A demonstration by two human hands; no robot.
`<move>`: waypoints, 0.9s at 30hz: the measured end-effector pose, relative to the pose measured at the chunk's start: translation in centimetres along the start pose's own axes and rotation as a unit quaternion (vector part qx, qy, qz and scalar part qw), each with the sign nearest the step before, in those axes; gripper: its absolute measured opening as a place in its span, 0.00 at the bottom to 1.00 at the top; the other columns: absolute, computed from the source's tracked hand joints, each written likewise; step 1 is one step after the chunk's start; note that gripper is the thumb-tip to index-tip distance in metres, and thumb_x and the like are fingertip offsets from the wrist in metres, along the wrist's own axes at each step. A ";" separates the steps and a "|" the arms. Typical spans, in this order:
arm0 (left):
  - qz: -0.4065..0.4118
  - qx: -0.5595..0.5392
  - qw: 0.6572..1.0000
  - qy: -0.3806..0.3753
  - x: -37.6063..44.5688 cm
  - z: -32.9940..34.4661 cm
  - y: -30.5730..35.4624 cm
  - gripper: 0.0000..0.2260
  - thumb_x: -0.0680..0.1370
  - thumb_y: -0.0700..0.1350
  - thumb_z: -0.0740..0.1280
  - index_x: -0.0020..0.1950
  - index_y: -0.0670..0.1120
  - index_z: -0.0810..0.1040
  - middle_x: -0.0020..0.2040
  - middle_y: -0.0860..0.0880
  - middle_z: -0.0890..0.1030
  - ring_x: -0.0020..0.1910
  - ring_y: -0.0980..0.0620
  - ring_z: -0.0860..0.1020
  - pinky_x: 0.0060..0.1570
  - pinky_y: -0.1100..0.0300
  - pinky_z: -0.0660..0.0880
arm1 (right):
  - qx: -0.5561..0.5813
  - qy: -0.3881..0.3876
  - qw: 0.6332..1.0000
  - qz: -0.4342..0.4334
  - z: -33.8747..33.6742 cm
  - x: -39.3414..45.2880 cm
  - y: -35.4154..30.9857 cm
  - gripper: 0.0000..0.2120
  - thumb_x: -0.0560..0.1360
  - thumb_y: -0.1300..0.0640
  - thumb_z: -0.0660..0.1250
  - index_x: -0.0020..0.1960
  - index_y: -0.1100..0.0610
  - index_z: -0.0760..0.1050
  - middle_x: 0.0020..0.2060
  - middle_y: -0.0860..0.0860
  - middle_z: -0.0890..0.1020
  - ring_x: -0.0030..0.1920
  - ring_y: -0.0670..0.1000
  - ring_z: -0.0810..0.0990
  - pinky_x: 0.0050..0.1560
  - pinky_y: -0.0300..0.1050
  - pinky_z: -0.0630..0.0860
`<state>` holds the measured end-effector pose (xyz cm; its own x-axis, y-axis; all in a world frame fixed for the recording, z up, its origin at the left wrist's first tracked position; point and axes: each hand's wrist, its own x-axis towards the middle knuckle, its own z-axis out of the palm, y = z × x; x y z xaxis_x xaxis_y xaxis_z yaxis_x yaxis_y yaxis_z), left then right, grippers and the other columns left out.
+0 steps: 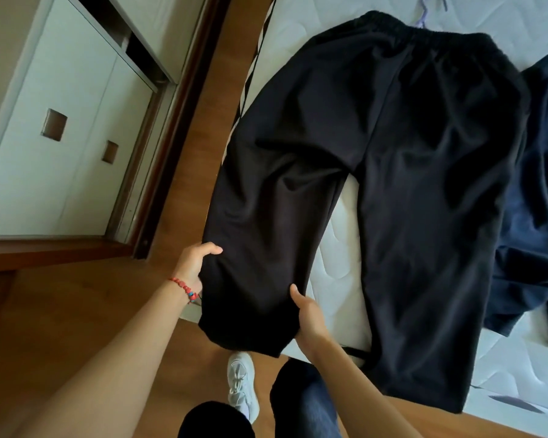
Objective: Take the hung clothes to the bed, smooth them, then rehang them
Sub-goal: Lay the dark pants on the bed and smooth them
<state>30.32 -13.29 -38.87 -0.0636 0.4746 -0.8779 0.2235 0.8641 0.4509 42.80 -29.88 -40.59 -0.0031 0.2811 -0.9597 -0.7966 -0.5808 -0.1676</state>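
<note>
**Both hands hold one leg of the black trousers at the bed's edge**

At the far left stands a white wardrobe (60, 147) with small square recessed handles, its dark wood frame running down to the wooden floor (86, 314). The left hand (192, 267), a red beaded bracelet (184, 287) at its wrist, grips the outer edge of the nearer trouser leg, thumb on top of the cloth and fingers curled beneath it. The black trousers (393, 159) lie spread on the white quilted mattress (339, 263), waistband toward the far side. The held leg reaches past the mattress edge and hangs over the floor. The right hand (309, 314) grasps the inner edge of that same leg near the hem, thumb up on the fabric. Below the hands, a white sneaker (241, 384) rests on the floor beside the person's dark trouser knees. Beyond the waistband, a pale purple hanger (429, 9) lies on the mattress, partly covered. At the far right, a dark blue garment (538, 191) lies crumpled, touching the trousers' other leg.
</note>
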 end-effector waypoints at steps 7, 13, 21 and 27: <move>-0.076 -0.050 0.980 -0.179 -5.5 -1.6 -3.9 0.10 0.70 0.45 0.66 0.43 0.42 0.85 0.46 0.41 0.85 0.50 0.41 0.80 0.55 0.50 0.73 | 0.009 -0.049 0.999 -0.018 -0.6 -4.0 3.7 0.28 0.64 0.41 0.71 0.59 0.56 0.75 0.52 0.54 0.84 0.54 0.56 0.82 0.60 0.54 0.76; -0.030 0.041 0.974 -0.221 -9.7 -4.7 -6.7 0.08 0.75 0.42 0.66 0.41 0.45 0.85 0.41 0.47 0.86 0.49 0.45 0.82 0.55 0.51 0.75 | 0.053 -0.067 0.994 -0.065 0.3 -8.5 7.4 0.18 0.70 0.62 0.69 0.59 0.62 0.76 0.51 0.59 0.84 0.51 0.59 0.83 0.46 0.48 0.80; 0.186 0.207 0.957 -0.087 -11.9 -11.7 -6.5 0.12 0.72 0.39 0.70 0.55 0.39 0.79 0.51 0.42 0.81 0.52 0.44 0.79 0.56 0.52 0.74 | 0.074 0.065 0.974 -0.203 0.2 -12.3 10.5 0.12 0.75 0.59 0.67 0.55 0.64 0.77 0.50 0.59 0.83 0.49 0.56 0.83 0.47 0.43 0.80; 0.228 0.377 0.895 -0.070 -11.2 -14.3 -8.6 0.21 0.72 0.36 0.69 0.64 0.38 0.71 0.60 0.47 0.75 0.60 0.46 0.74 0.60 0.54 0.70 | 0.007 0.110 0.967 -0.228 0.5 -12.2 12.7 0.08 0.75 0.67 0.63 0.51 0.61 0.78 0.49 0.60 0.82 0.50 0.58 0.81 0.57 0.53 0.77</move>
<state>15.20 -23.63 -30.56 0.3116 0.6783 -0.6654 0.7915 0.2022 0.5768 32.42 -40.26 -30.87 0.4784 0.3356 -0.8115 -0.6928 -0.4236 -0.5836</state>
